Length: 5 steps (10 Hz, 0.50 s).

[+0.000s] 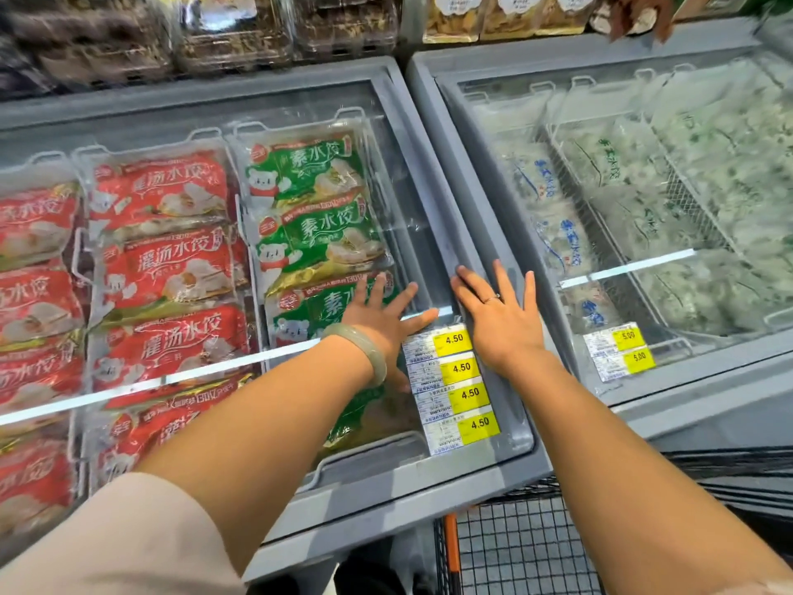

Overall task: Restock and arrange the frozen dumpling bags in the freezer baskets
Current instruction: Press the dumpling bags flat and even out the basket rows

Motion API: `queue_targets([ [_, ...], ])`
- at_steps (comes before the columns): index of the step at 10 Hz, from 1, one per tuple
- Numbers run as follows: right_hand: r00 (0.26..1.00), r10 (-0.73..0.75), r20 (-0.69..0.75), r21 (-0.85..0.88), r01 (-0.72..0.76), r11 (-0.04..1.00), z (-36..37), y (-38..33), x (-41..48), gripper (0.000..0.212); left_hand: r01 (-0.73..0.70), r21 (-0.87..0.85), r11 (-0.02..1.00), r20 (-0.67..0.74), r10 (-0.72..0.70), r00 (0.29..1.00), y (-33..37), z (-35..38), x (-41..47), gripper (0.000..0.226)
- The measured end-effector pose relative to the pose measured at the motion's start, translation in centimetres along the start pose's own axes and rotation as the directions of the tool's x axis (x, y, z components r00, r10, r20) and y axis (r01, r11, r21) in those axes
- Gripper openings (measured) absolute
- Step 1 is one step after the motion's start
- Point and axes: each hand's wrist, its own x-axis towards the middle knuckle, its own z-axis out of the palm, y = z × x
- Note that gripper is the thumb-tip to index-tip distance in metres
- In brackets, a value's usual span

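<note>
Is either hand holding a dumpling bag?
No: the left hand and right hand lie flat, fingers spread, on the freezer top, holding nothing.

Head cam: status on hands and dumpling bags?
Left hand flat on glass lid. Right hand flat on lid frame. Green bags under the lid, untouched.

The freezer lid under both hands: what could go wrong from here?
The left hand lies flat on the glass lid; leaning hard might strain the glass.
The right hand rests on the grey frame beside the next freezer; a sliding lid could pinch its fingers.
The left wrist may scrape the price labels.
</note>
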Motion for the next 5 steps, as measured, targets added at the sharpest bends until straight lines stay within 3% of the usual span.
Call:
queue_targets([
  [1,1.0,-0.015,0.027,-0.006,0.015,1.0,-0.4,0.0,0.2,0.07,-0.021,-0.029,0.999,-0.07,0.018,0.997,-0.3,0.8,-0.5,0.113],
  [2,0.994,-0.04,0.103,-0.075,0.048,0.996,-1.7,0.0,0.6,0.07,-0.073,-0.16,0.984,-0.244,0.032,0.969,-1.1,3.6,-2.8,0.102],
  [3,0.99,-0.028,0.136,-0.176,0.052,0.983,-2.9,-0.6,0.6,0.068,-0.058,-0.227,0.972,-0.268,-0.005,0.963,-2.1,5.1,-5.0,0.094],
  [4,0.99,-0.042,0.132,-0.233,0.073,0.97,-4.3,-3.6,-1.2,0.062,0.058,-0.271,0.961,-0.259,-0.131,0.957,-5.0,6.3,-8.3,0.081],
  [5,0.991,-0.043,0.128,-0.174,0.065,0.983,-4.5,-5.5,-3.0,0.062,0.135,-0.303,0.943,-0.253,-0.217,0.943,-7.3,6.6,-10.2,0.075],
])
